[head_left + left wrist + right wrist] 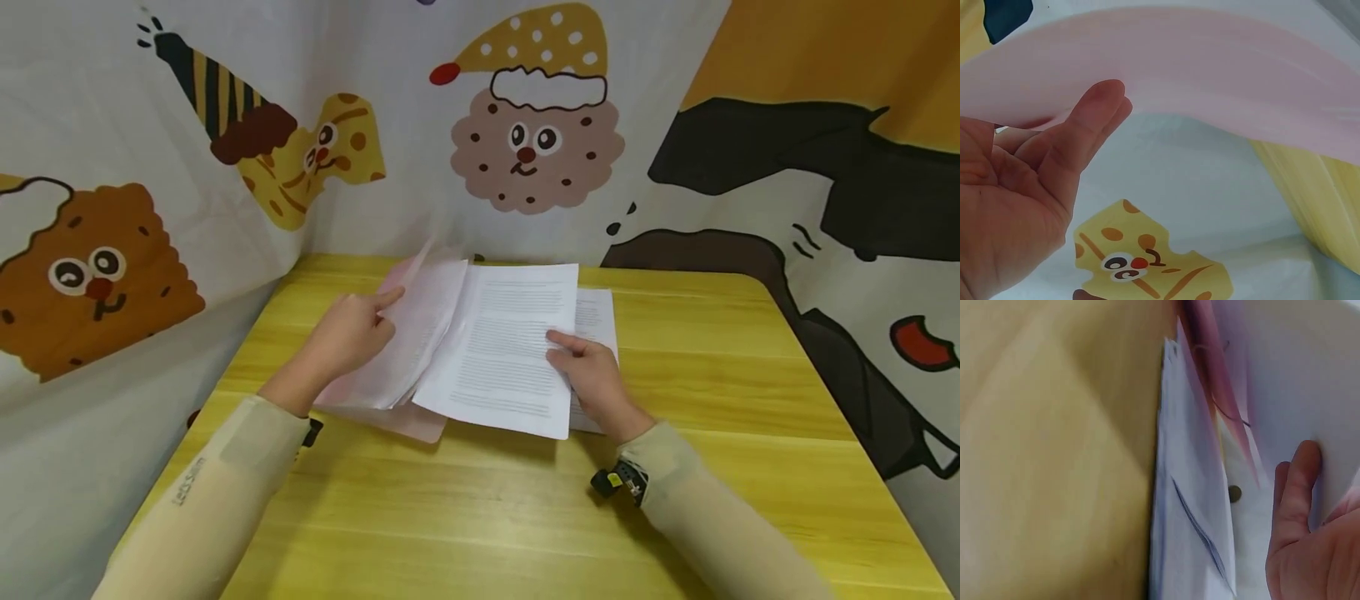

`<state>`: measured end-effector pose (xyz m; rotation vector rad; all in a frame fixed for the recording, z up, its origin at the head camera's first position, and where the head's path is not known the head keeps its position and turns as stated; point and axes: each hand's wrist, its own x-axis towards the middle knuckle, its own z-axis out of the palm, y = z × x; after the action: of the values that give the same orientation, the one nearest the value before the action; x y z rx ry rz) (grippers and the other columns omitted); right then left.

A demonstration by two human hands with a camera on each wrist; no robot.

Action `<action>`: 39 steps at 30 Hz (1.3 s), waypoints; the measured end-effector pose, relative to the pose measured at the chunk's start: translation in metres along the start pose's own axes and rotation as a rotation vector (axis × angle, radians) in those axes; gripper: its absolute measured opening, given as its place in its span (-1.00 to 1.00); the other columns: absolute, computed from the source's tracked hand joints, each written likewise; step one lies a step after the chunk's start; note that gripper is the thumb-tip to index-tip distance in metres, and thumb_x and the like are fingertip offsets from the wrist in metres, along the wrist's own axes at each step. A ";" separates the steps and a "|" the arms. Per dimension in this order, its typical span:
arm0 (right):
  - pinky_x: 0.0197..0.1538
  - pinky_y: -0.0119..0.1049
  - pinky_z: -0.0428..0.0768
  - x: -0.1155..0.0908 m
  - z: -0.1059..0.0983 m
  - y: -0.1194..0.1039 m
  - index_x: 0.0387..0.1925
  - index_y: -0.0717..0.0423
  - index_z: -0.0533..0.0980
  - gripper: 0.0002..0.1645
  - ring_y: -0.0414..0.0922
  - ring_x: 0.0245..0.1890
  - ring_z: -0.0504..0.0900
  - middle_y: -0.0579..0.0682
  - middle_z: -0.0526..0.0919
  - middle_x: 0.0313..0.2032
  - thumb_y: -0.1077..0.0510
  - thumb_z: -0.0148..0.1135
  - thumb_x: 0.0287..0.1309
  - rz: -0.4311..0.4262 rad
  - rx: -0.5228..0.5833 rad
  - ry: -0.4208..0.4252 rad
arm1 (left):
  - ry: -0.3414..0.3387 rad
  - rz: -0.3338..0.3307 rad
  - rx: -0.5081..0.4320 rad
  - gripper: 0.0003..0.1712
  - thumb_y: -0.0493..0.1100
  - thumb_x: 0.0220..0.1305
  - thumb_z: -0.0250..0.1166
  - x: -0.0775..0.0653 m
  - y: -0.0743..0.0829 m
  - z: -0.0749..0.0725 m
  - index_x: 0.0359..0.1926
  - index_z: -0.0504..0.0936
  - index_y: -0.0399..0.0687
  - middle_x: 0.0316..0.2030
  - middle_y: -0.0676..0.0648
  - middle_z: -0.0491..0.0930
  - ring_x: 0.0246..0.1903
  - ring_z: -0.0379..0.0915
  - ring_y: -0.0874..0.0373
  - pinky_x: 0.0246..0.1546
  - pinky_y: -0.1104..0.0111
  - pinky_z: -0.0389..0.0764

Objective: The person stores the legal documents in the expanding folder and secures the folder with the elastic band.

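Observation:
My left hand (347, 335) grips the left side of a pink folder (423, 425) that stands partly open. In the left wrist view its thumb and fingers lie at the edge of the bowed pink cover (1210, 69). A translucent sleeve (420, 333) rises inside the folder, its top edge blurred. My right hand (592, 379) pinches the right edge of a white printed sheet (510, 350), tilted beside the sleeve. Below that sheet, on the table, another printed page (595, 310) sticks out to the right. From the right wrist, a paper stack (1185, 487) shows beside my fingers (1300, 481).
The yellow wood-grain table (465, 508) reaches back to a white curtain (405, 192) with cartoon prints. Dark wrist straps with small devices (618, 482) sit at both sleeve cuffs.

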<state>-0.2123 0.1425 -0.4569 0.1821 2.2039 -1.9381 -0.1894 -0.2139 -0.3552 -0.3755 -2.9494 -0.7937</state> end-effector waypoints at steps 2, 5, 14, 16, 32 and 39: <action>-0.14 -0.51 0.68 0.000 0.005 0.002 0.41 0.13 0.57 -0.47 -0.14 0.00 0.69 0.13 0.48 0.50 0.20 0.26 0.47 -0.014 -0.019 0.026 | 0.002 -0.014 0.000 -0.31 -0.33 0.38 0.07 0.000 0.000 0.000 0.54 0.43 -0.14 -0.79 0.15 0.13 -0.73 -0.07 0.25 -0.68 0.43 0.12; -0.13 -0.54 0.62 -0.001 0.009 0.005 0.37 0.09 0.61 -0.51 -0.16 0.04 0.64 0.09 0.53 0.48 0.17 0.25 0.48 -0.054 -0.124 0.051 | 0.005 -0.019 -0.003 -0.31 -0.33 0.38 0.05 0.001 0.001 -0.002 0.54 0.43 -0.14 -0.80 0.14 0.16 -0.73 -0.07 0.25 -0.69 0.42 0.13; -0.13 -0.52 0.56 -0.011 -0.019 -0.009 0.31 0.10 0.65 -0.55 0.02 0.05 0.72 0.22 0.66 0.32 0.18 0.23 0.47 -0.151 -0.373 0.069 | -0.001 -0.029 -0.019 -0.31 -0.31 0.41 0.05 0.003 0.000 -0.001 0.55 0.42 -0.13 -0.77 0.15 0.13 -0.74 -0.04 0.25 -0.69 0.43 0.14; -0.08 -0.56 0.55 -0.012 -0.029 -0.011 0.34 0.11 0.63 -0.53 0.05 0.24 0.64 0.23 0.62 0.37 0.18 0.23 0.48 -0.115 -0.341 0.073 | 0.002 -0.022 -0.024 -0.31 -0.32 0.40 0.05 0.004 0.000 -0.001 0.55 0.42 -0.14 -0.77 0.15 0.12 -0.73 -0.04 0.25 -0.68 0.43 0.13; -0.14 -0.41 0.75 -0.004 -0.024 0.001 0.45 0.18 0.51 -0.42 -0.27 -0.15 0.73 0.30 0.46 0.47 0.21 0.30 0.46 0.077 -0.016 -0.102 | 0.004 -0.039 -0.022 -0.30 -0.32 0.40 0.05 0.005 -0.004 0.003 0.56 0.42 -0.15 -0.76 0.14 0.09 -0.73 -0.01 0.24 -0.68 0.43 0.15; -0.14 -0.28 0.78 0.000 -0.059 -0.006 0.43 0.23 0.53 -0.38 -0.16 -0.21 0.77 0.25 0.59 0.32 0.19 0.37 0.39 0.120 -0.114 -0.238 | 0.004 -0.012 -0.032 -0.32 -0.32 0.39 0.06 0.002 -0.007 0.000 0.53 0.46 -0.15 -0.75 0.15 0.08 -0.71 -0.05 0.24 -0.67 0.42 0.13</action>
<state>-0.2178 0.2001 -0.4438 0.0604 2.0893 -1.6717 -0.1934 -0.2197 -0.3581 -0.3577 -2.9407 -0.8433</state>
